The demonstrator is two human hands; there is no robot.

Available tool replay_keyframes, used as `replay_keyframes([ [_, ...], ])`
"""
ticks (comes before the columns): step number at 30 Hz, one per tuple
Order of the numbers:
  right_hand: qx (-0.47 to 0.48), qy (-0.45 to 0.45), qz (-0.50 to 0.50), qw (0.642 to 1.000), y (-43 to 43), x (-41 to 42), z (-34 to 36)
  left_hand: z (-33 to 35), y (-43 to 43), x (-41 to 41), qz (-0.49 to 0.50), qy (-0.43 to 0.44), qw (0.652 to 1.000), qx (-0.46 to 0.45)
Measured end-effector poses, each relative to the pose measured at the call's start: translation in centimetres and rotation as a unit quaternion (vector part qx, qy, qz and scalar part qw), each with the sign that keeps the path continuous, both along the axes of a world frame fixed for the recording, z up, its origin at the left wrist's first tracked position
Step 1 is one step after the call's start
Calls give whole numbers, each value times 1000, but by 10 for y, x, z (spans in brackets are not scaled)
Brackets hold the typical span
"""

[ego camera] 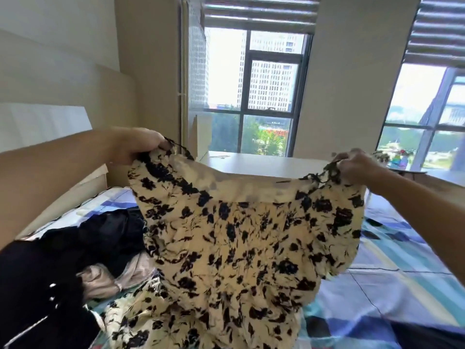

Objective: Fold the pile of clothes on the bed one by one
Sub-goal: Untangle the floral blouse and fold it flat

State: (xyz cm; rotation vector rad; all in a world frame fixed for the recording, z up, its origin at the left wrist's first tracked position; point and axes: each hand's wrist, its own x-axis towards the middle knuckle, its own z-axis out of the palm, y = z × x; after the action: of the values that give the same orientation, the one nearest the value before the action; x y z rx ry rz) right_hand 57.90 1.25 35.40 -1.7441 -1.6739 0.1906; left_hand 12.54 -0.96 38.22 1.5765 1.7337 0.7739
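1. Dress [234,243] (cream, black floral print) held up over the bed [392,268], top edge stretched wide between both hands. Likely done to spread the fabric and find the shape before folding: a judgement.
2. Lower part of dress not lifted clear: hem bunched on the bed near the bottom of the view.
3. Left hand [137,144]: closed, fingers curled around the top left corner, pinching fabric at a thin black strap. Palm side hidden.
4. Right hand [353,163]: closed, fingertips pinching the top right corner at the other strap. Held a little lower than the left, so top edge sags in the middle.
5. Both grips at the strap ends, well apart. Keeps the neckline taut enough to hang straight.
6. Pile [83,248] of unfolded clothes lying on the bed, left of the dress: dark garments on top, something pale pink [105,278] underneath. Touching or just beside the dress hem; cannot tell which.
7. Right half of bed bare checked sheet, likely the laydown spot for folding.
8. Task status, judged: early, no folded items in view.
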Motion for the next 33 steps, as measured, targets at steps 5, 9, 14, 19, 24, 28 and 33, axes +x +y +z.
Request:
replay_keyframes([
  [5, -164, 88, 154, 970, -23, -6, 4, 10, -20, -4, -83, 100, 986, -102],
  [9, -257, 132, 189, 938, -33, -12, 6, 12, -25, -12, -107, 103, 985, -88],
  [14, -227, 0, 195, 954, -32, -11, 5, -12, -18, -18, -133, -88, 987, -15],
  [19, -272, -303, 226, 885, -36, -20, -19, -54, -13, -4, -58, -164, 982, 67],
  [24, -145, -29, 290, 946, -33, -17, -70, -84, -32, 2, -224, 72, 968, 88],
  [28, -82, 470, 210, 853, -44, -34, -122, -127, -38, 5, -247, 459, 853, 5],
  [33, -149, 371, 272, 875, -49, -48, -178, -169, -34, -16, -184, 186, 965, -9],
])
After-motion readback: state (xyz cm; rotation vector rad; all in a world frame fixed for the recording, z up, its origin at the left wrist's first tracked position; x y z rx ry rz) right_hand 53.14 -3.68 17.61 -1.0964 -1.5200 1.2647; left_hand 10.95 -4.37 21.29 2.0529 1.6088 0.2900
